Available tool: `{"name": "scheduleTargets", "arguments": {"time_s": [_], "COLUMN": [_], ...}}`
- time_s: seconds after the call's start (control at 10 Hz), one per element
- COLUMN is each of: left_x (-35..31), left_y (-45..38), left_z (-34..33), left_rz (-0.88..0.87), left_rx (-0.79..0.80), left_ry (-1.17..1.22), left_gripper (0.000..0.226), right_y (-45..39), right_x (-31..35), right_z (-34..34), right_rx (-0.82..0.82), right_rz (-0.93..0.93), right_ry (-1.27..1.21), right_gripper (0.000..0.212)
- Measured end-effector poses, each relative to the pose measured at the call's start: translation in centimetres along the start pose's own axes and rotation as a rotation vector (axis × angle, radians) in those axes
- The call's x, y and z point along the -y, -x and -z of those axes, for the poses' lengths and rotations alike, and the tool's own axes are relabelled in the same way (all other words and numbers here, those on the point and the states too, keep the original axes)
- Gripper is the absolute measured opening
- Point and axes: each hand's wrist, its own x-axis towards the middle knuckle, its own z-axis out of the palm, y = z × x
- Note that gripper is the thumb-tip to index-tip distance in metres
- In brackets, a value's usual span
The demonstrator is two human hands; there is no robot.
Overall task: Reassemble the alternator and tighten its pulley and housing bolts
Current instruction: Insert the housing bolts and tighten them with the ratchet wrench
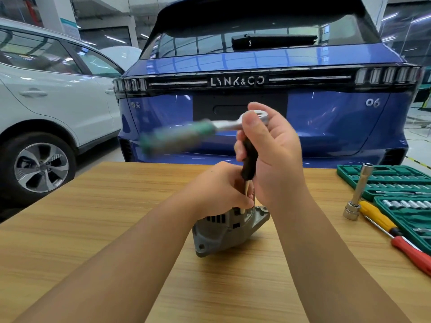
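I see the alternator (pixel 224 227) lying on the wooden table (pixel 116 206), my left hand (pixel 219 190) pinching the upright extension shaft right on top of it, my right hand (pixel 268 150) higher, clasping the ratchet (pixel 198 131) head, its handle pointing left.

A grey metal alternator (pixel 227 229) sits tilted on the bench, mid-right. Above it a ratchet (pixel 210 129), green-handled and blurred, stands on a black extension (pixel 249 159).

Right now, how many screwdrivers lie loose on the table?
2: a yellow-handled screwdriver beside the green socket case, and a red-handled screwdriver nearer the right edge. More may lie beyond the frame.
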Motion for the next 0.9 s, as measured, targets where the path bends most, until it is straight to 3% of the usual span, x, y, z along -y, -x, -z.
{"name": "scheduleTargets", "arguments": {"time_s": [0.1, 0.2, 0.3, 0.4, 0.6, 0.7, 0.8, 0.9], "left_x": [-0.3, -0.2, -0.2, -0.1, -0.2, -0.1, -0.1, -0.4], "left_y": [0.2, -0.1, -0.3, -0.3, -0.1, -0.1, 0.1, -0.1], "left_z": [0.2, 0.2, 0.0, -0.1, 0.2, 0.2, 0.2, 0.0], "left_rz": [0.015, 0.054, 0.071, 0.072, 0.075, 0.063, 0.051, 0.039], "left_rx": [-0.026, -0.033, -0.026, -0.033, -0.027, -0.024, -0.015, 0.024], "left_ry": [-0.052, -0.063, -0.091, -0.084, -0.055, -0.022, 0.010, -0.034], "left_gripper": [0.016, 0.019, 0.019, 0.019, 0.010, 0.013, 0.026, 0.013], "right_y": [-0.5, -0.3, -0.2, 0.3, -1.1, -0.6, 0.0, -0.3], "right_x": [-0.2, -0.6, -1.0, -1.0, 1.8, 1.5, 0.8, 0.5], "right_z": [0.3, 0.6, 0.7, 0.3, -1.0, -0.5, 0.1, 0.2], "right_rx": [-0.056, 0.093, 0.134, 0.110, 0.061, 0.121, 0.069, -0.080], "right_rz": [0.019, -0.022, 0.099, 0.161, -0.191, -0.160, -0.133, -0.006], "right_ry": [0.117, 0.003, 0.047, 0.138, 0.000, -0.137, -0.160, 0.038], "right_gripper": [0.012, 0.020, 0.039, 0.045, 0.050, 0.064, 0.044, 0.017]}}
